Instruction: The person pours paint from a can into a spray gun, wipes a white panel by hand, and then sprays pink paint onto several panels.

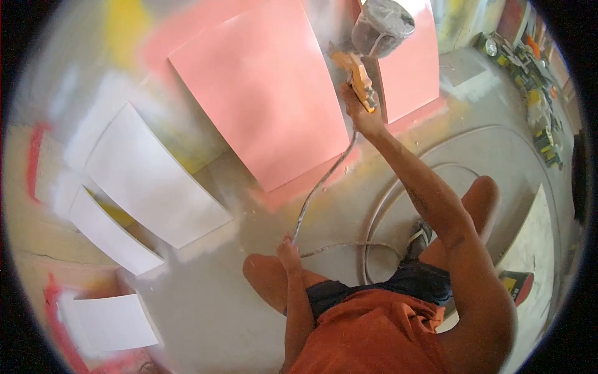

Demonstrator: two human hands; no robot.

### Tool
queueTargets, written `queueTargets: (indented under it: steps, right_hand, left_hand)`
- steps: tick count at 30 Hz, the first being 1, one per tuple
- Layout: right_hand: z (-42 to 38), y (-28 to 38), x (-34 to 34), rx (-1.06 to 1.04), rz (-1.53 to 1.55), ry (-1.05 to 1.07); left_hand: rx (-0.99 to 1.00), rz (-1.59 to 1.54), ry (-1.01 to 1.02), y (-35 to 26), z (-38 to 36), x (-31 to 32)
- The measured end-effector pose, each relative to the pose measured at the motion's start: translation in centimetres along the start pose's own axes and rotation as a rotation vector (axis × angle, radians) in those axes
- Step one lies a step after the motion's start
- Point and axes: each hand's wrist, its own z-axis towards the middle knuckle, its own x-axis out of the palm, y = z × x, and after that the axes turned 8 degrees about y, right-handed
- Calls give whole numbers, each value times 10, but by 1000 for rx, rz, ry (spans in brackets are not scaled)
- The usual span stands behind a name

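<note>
My right hand (361, 112) is wrapped around the handle of an orange spray gun (356, 71), held out at arm's length. A paint-smeared cup (381, 30) sits at the gun's far end. From the gun's grip an air hose (321, 184) runs down to my left hand (288, 254), which is closed on it near my knee. Just left of the gun leans a large pink panel (261, 87), with a narrower pink panel (408, 68) behind the cup on the right. Whether spray is leaving the nozzle cannot be seen.
White panels (156, 174) lean at the left, a slim one (115, 230) and a small one (115, 324) below. The hose loops (367, 249) across the concrete floor beside my legs. Several cans (539, 106) line the right side, and a pale board (529, 243) lies near my elbow.
</note>
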Motion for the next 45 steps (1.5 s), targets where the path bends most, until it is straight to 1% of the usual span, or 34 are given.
queueTargets:
  steps: [1, 2, 4, 5, 7, 8, 10, 11, 13, 14, 15, 16, 17, 19, 20, 22, 23, 24, 25, 26, 28, 29, 30, 31, 32, 34, 35, 37, 38, 40, 42, 43, 44, 45]
  right_hand:
    - [-10, -5, -2, -8, -42, 8]
    - [-21, -11, -6, -16, -86, 13]
    - [-51, -59, -23, 88, -243, 55]
    - [-71, -66, -18, 49, -96, -12]
    - [-106, -91, -44, 437, -410, 154]
    - [-118, -91, -50, 437, -413, 148]
    - [-132, -88, -54, 1035, -428, 257]
    - [-132, -88, -54, 1032, -429, 250]
    - [-125, -87, -54, 969, -471, 286]
    - [-115, -100, -54, 703, -489, 245]
    - [-100, -115, -54, 439, -501, 204]
    - [-78, -83, -40, 155, -323, 178]
    - [-58, -56, -35, 332, -541, 123]
    - [-18, -34, -27, 263, -369, 71]
    - [-4, -17, -20, 261, -366, 74]
    - [15, 7, -10, 38, -90, -18]
    - [15, 7, -9, 37, -89, -16]
    - [15, 7, -10, 9, -32, -12]
    - [14, 6, -12, -19, 25, -9]
    - [7, 2, -14, -20, 22, -8]
    - [-19, -27, -24, 163, -172, -30]
    - [-35, -57, -32, 167, -257, -17]
    - [-52, -86, -41, 169, -340, -5]
    - [-73, -99, -47, 232, -416, 4]
    - [-95, -107, -51, 300, -489, 16]
    - [-123, -112, -64, 801, -521, 144]
    - [-129, -116, -68, 800, -525, 143]
    - [-133, -118, -71, 951, -492, 180]
    - [-128, -122, -73, 951, -492, 180]
    - [-95, -119, -73, 690, -601, 185]
    - [-52, -92, -60, 303, -568, 66]
    - [-25, -80, -56, 281, -535, 24]
    - [-2, -66, -51, 259, -500, -18]
    - [15, -39, -41, 181, -323, -13]
  left_hand:
    - [-97, -64, 72, -4, 4, -5]
    - [-93, -69, 73, -8, 7, -9]
    - [-837, -682, 388, -35, 33, -47]
    - [-833, -684, 395, -37, 35, -50]
    - [-738, -800, 271, -39, 36, -52]
    - [-733, -803, 275, -36, 35, -49]
    - [-564, -743, 321, -32, 36, -49]
    - [-558, -745, 321, -32, 36, -48]
    - [-909, -875, 430, -44, 46, -62]
    - [-907, -876, 431, -35, 38, -49]
    - [-499, -553, 340, -17, 23, -27]
    - [-95, -226, 241, -6, 12, -16]
    - [-96, -223, 244, -9, 11, -19]
    - [-424, -386, 396, -20, 16, -31]
    - [-426, -384, 393, -22, 21, -34]
    - [-1027, -854, 565, -23, 27, -34]
    - [-1027, -854, 563, -14, 18, -22]
    - [-842, -703, 550, 3, 0, 2]
    - [-656, -553, 531, 4, -2, 4]
    - [-656, -556, 531, 5, -5, 4]
    - [-573, -417, 624, -17, 14, -30]
    - [-568, -421, 630, 1, 2, -11]
    - [-629, -448, 572, 34, -21, 25]
    - [-690, -476, 511, 50, -31, 45]
    - [-689, -478, 515, 46, -27, 41]
    - [-666, -465, 591, 32, -12, 19]
    - [-665, -469, 592, 26, -8, 12]
    - [-115, 9, 495, 15, -4, 2]
    - [-114, 8, 495, 8, 0, -1]
    - [-722, -703, 436, -6, 6, -2]
    - [-712, -688, 498, -32, 27, -34]
    - [-703, -672, 559, -40, 33, -46]
    - [-704, -667, 557, -42, 32, -47]
    - [-760, -860, 562, -44, 31, -47]
